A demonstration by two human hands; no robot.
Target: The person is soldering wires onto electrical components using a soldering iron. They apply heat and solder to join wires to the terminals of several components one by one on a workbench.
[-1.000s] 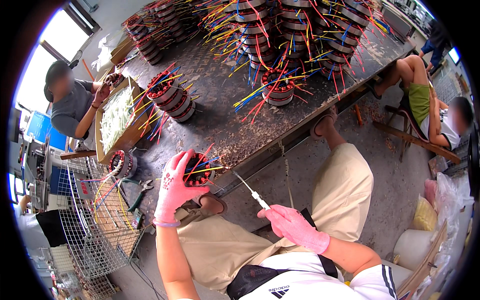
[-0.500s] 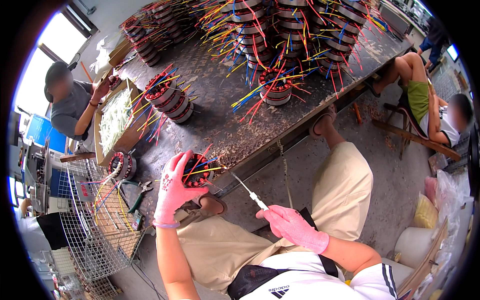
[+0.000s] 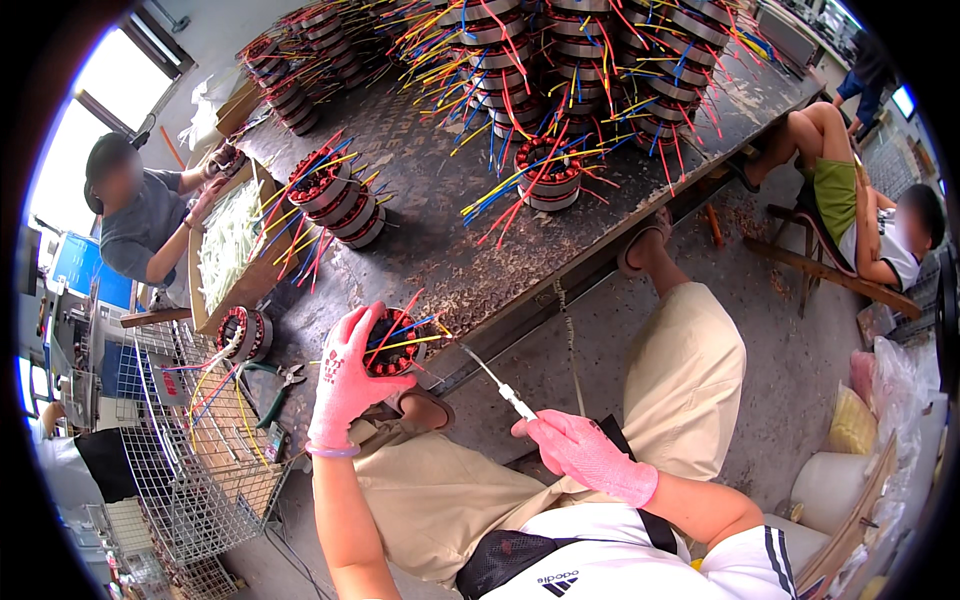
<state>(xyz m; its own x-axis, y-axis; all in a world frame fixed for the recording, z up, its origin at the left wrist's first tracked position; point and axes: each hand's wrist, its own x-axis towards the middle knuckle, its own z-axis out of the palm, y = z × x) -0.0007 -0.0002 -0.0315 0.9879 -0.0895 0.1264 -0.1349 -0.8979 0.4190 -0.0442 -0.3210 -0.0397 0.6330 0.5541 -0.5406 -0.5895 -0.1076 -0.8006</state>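
Observation:
My left hand (image 3: 346,375), in a pink glove, is closed round the rim of a motor stator (image 3: 393,345) at the table's front edge. The stator has red windings, and red, blue and yellow lead wires spread across it. My right hand (image 3: 590,455), gloved in pink too, grips a slim tool (image 3: 515,400) with a white handle and a long thin shaft. The shaft's tip comes close to the wire ends on the stator's right side; whether it touches them is too small to tell. My fingers hide part of the stator and handle.
Stacked stators (image 3: 585,80) with loose wires crowd the table's far side; two shorter groups stand nearer. Left of my hand are another stator (image 3: 243,333), pliers (image 3: 282,392) and a wire rack (image 3: 180,470). One person sits beside a box of white sleeves (image 3: 268,285), another on a stool.
My hands, the stator and the tool stay almost still. The person at the left has lowered one hand toward the box.

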